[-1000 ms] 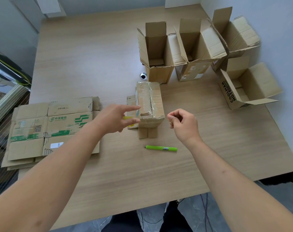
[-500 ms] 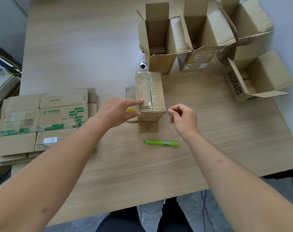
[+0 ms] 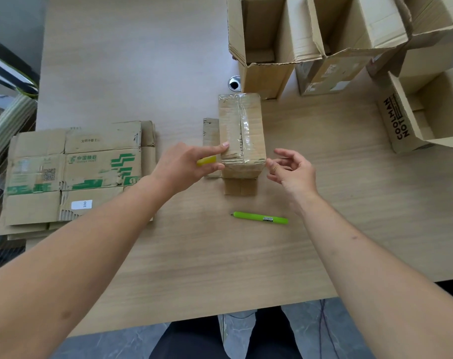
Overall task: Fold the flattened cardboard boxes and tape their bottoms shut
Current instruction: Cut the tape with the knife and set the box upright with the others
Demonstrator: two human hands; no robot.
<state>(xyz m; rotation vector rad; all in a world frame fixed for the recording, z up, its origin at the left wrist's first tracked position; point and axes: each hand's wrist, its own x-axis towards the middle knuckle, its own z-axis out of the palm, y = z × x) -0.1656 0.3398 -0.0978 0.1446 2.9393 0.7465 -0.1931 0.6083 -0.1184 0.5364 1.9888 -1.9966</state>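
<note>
A packing spot in an office. A wood-grain desk (image 3: pixel 168 60) has a cable grommet (image 3: pixel 235 82). Postal boxes (image 3: pixel 75 172) lie stacked flat.

Right hand (image 3: pixel 291 169) uncurled from loose fist, fingertips now at box (image 3: pixel 242 136) near corner, left forefinger (image 3: pixel 217 149) reached onto box top
</note>
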